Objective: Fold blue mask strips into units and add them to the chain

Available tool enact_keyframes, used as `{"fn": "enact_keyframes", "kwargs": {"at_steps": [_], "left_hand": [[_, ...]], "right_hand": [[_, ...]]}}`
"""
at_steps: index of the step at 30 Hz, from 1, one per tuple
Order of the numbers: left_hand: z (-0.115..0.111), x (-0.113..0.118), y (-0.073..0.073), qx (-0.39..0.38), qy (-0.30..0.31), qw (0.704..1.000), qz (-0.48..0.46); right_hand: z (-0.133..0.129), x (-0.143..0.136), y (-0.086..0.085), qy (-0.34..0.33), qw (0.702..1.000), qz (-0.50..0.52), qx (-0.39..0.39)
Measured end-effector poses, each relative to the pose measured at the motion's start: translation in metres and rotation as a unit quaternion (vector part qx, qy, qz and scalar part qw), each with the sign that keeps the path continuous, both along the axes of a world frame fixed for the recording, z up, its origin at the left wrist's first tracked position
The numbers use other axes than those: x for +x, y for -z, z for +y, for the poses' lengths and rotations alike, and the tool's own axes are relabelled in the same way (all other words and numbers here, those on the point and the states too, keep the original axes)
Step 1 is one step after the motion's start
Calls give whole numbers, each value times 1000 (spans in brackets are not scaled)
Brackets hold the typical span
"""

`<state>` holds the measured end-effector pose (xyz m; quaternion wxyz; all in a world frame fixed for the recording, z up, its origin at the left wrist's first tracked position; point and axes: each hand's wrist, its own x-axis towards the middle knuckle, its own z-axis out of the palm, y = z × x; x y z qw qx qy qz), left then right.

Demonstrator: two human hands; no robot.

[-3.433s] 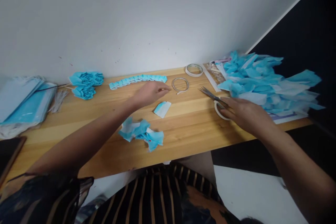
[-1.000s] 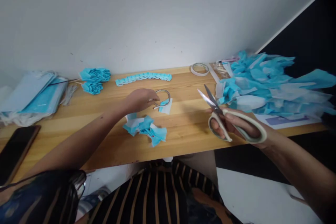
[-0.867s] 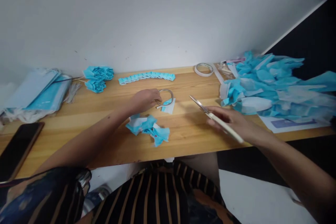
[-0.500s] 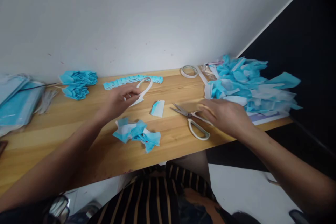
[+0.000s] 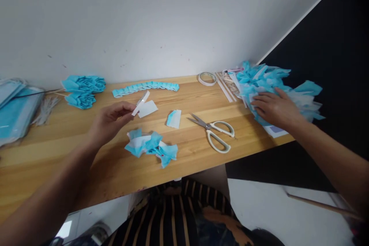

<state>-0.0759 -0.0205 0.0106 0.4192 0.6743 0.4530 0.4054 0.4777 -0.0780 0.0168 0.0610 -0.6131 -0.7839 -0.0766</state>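
Observation:
My left hand pinches a white strip between thumb and fingers, above a white paper piece on the table. My right hand rests with its fingers spread on a big heap of blue and white pieces; whether anything is under the fingertips is hidden. Between the hands lie a small blue-and-white piece and open scissors with white handles. Closer to the front edge is a small pile of blue and white scraps.
A pleated blue strip and a tape roll lie near the wall. Blue paper flowers, pale ties and packaged blue sheets are at the left. Narrow white strips lie beside the heap.
My right hand has moved right, from beside the scissors onto the heap. My left hand has drawn back left; the strip it holds, looped before, now appears straighter.

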Motion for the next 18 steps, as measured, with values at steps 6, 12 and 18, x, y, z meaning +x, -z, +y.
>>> {"fn": "enact_keyframes", "kwargs": {"at_steps": [6, 12, 18], "left_hand": [[1, 4, -2, -1, 5, 1000, -23], [-1, 4, 0, -11, 13, 999, -29], [-3, 2, 2, -19, 4, 1000, -22]], "right_hand": [[-7, 40, 4, 35, 999, 4, 11], [0, 24, 5, 53, 999, 6, 3], [3, -6, -5, 30, 997, -29, 63]]}}
